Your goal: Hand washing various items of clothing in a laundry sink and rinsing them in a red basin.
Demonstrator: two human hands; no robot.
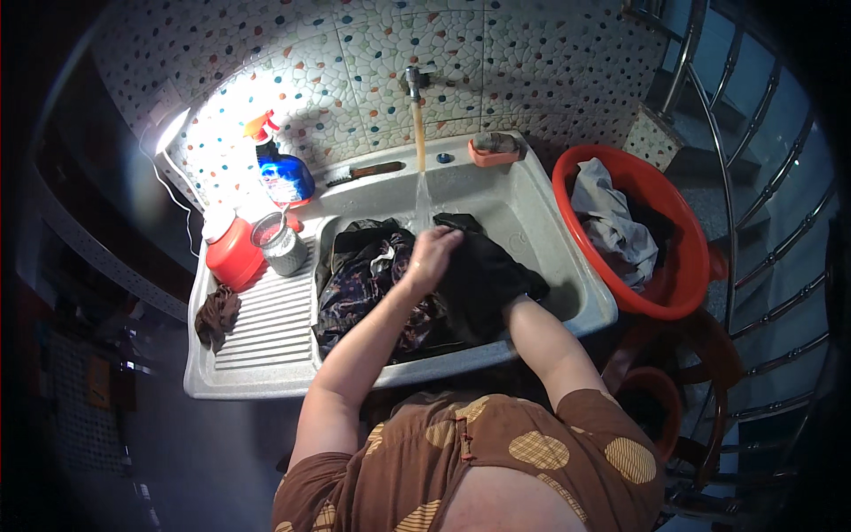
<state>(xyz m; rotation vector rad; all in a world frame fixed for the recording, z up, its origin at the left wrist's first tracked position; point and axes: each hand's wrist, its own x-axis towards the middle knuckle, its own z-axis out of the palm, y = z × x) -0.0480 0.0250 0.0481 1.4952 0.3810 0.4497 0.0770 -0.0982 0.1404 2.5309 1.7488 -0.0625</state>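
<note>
Water runs from a wall tap (413, 84) into the grey stone sink (532, 213). Just beside the stream, my left hand (432, 257) pinches the upper edge of a black garment (483, 275). My right forearm (542, 332) reaches into that same garment from the right, and the cloth hides my right hand and its fingers. To the left, a dark patterned garment (359, 297) lies bunched in the basin, partly behind my left forearm.
On the ribbed washboard (266, 328) stand a mesh cup (282, 248), a red container (235, 253) and a brown cloth (218, 317). A blue spray bottle (285, 177) and an orange soap dish (493, 152) sit along the back ledge. Right of the sink, a red basin (687, 293) holds clothes.
</note>
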